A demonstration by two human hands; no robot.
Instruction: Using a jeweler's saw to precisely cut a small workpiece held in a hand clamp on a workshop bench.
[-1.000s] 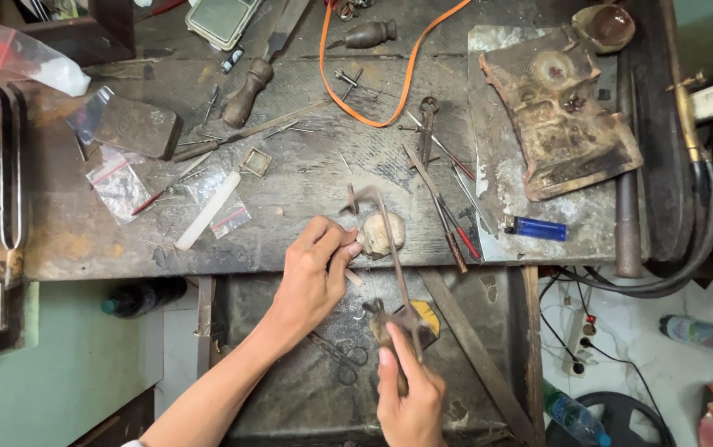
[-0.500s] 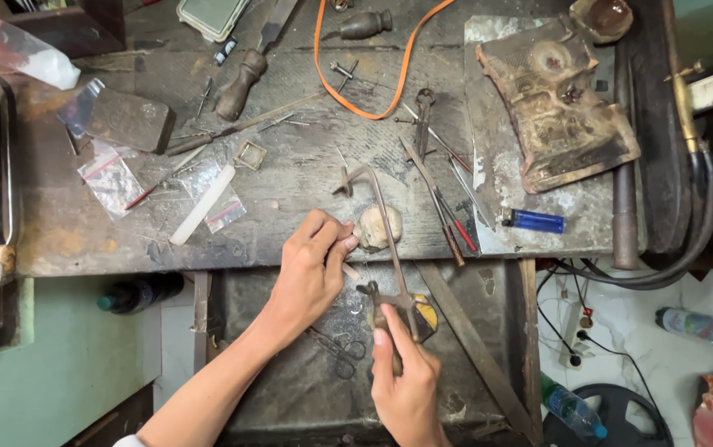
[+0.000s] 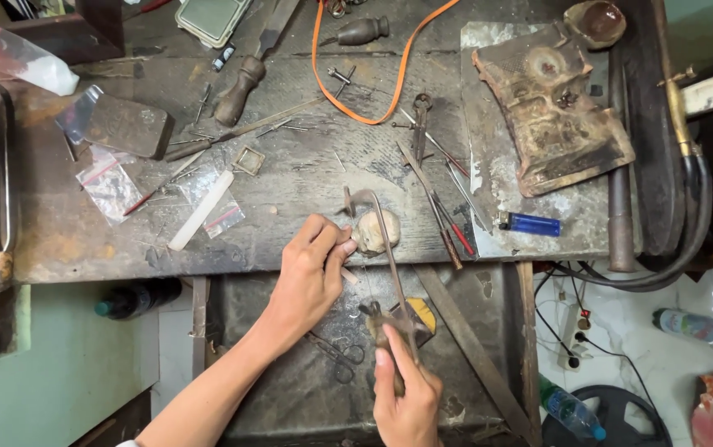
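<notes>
left hand (image 3: 311,269): fingertips pinched together on a small piece at the pale lump (image 3: 373,232) on the bench edge (image 3: 83,265)
right hand (image 3: 406,397): fist closed on jeweller's saw (image 3: 385,248) handle; frame reached up over the lump
bags: clear red-striped zip bags (image 3: 108,182) lay left, near white stick (image 3: 201,210)
lighter (image 3: 530,223): blue, right of the saw
green case (image 3: 211,16): top edge

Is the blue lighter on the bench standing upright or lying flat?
Lying flat: the blue lighter rests lengthwise on the workbench, beside the metal sheet's edge.
</notes>
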